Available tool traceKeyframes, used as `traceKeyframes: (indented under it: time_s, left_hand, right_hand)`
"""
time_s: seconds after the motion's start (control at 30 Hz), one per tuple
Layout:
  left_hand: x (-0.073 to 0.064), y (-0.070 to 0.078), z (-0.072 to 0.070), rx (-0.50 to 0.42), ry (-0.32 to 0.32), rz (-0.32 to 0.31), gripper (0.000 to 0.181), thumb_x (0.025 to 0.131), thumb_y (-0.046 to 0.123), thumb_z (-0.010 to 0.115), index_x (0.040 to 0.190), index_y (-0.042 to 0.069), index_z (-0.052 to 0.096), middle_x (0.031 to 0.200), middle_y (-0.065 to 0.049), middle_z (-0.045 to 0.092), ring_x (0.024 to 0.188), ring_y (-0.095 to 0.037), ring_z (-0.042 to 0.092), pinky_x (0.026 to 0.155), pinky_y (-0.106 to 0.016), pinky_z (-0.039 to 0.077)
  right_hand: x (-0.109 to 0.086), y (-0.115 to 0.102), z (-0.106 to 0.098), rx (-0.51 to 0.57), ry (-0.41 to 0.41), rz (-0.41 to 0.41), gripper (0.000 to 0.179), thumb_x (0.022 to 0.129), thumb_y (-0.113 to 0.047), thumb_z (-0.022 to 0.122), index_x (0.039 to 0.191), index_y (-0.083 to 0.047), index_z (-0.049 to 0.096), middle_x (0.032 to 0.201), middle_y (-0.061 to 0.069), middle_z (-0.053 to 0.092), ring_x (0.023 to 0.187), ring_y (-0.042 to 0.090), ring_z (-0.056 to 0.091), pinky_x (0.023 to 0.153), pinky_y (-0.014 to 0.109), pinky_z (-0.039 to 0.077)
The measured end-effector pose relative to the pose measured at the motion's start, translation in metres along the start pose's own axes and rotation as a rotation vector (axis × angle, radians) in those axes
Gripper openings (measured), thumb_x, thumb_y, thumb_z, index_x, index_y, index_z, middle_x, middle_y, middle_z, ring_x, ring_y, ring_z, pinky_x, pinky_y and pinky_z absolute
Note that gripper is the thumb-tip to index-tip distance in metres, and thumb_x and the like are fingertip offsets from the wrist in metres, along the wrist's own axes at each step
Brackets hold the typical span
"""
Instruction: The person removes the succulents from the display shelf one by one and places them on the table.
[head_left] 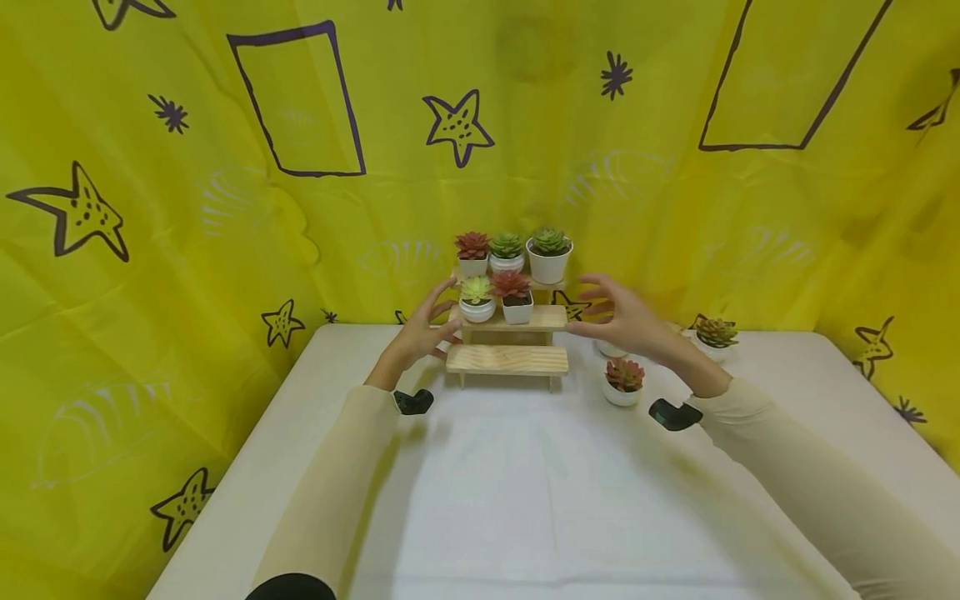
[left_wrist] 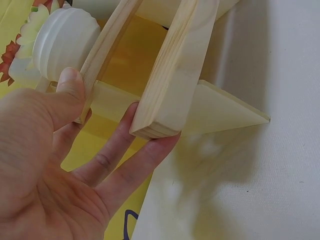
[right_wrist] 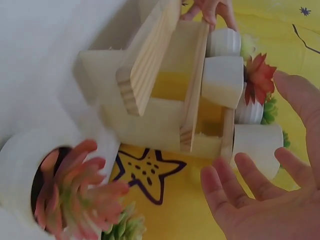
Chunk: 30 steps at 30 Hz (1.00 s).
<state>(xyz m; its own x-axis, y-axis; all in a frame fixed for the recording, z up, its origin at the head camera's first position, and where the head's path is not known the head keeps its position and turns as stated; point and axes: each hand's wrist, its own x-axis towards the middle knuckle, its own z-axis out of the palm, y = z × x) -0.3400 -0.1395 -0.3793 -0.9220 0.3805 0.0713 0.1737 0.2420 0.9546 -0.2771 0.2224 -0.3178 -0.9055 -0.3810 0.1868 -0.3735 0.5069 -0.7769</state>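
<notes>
Wrist view: left hand (left_wrist: 55,165) touches stand (left_wrist: 170,75)

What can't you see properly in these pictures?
- Head view: a pot is mostly hidden behind the right hand; its plant cannot be seen.
- Right wrist view: the near red plant is blurred, too close to the lens.
- Left wrist view: the stand is cut off by the top edge; only one pot shows beyond the left hand.

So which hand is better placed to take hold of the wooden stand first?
Probably the left hand: its thumb and fingers already touch the end of the wooden stand. The right hand hovers open beside the other end, apparently not touching it.
</notes>
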Motion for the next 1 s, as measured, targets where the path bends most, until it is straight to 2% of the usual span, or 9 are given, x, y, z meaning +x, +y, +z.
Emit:
traceKeyframes:
  time_s: [0.17,0.33,0.47,0.8,1.0]
  left_hand:
    - [-0.001,0.002,-0.001,-0.010,-0.005,0.005,0.077,0.104,0.014,0.062,0.162,0.044,0.022,0.166,-0.018,0.026,0.102,-0.048,0.067,0.070,-0.056,0.061]
    - [0.001,-0.002,-0.002,-0.005,0.006,0.003,0.077,0.104,0.013,0.062,0.161,0.046,0.023,0.166,-0.017,0.028,0.096,-0.041,0.070,0.068,-0.055,0.062]
    - [0.001,-0.002,-0.001,0.008,0.012,-0.001,0.077,0.104,0.012,0.062,0.161,0.047,0.023,0.165,-0.016,0.030,0.093,-0.038,0.071,0.068,-0.055,0.062]
    - [0.002,-0.002,-0.002,0.001,0.005,0.005,0.077,0.104,0.013,0.063,0.161,0.047,0.023,0.165,-0.017,0.029,0.094,-0.039,0.071,0.068,-0.055,0.062]
    - [0.001,-0.003,-0.001,-0.004,0.001,-0.001,0.077,0.104,0.014,0.062,0.161,0.047,0.022,0.166,-0.016,0.029,0.096,-0.039,0.070,0.068,-0.054,0.062]
  right_hand:
    - [0.017,-0.005,0.015,0.049,-0.012,-0.011,0.079,0.094,-0.020,0.078,0.158,-0.004,0.033,0.148,0.030,0.047,0.128,0.049,0.053,0.104,0.058,0.048]
    - [0.029,-0.009,0.026,0.072,-0.020,-0.024,0.080,0.094,-0.023,0.078,0.158,-0.007,0.034,0.146,0.029,0.049,0.125,0.045,0.057,0.101,0.057,0.050]
    - [0.037,-0.009,0.033,0.096,-0.015,-0.004,0.080,0.094,-0.019,0.079,0.158,-0.006,0.034,0.144,0.029,0.050,0.123,0.045,0.057,0.099,0.056,0.052]
    - [0.052,-0.009,0.042,0.082,0.002,0.028,0.081,0.092,-0.015,0.080,0.157,-0.003,0.035,0.142,0.026,0.054,0.118,0.042,0.059,0.097,0.051,0.053]
    - [0.058,-0.008,0.046,0.068,0.012,0.018,0.078,0.090,-0.009,0.081,0.154,0.003,0.037,0.140,0.028,0.055,0.115,0.043,0.062,0.099,0.051,0.053]
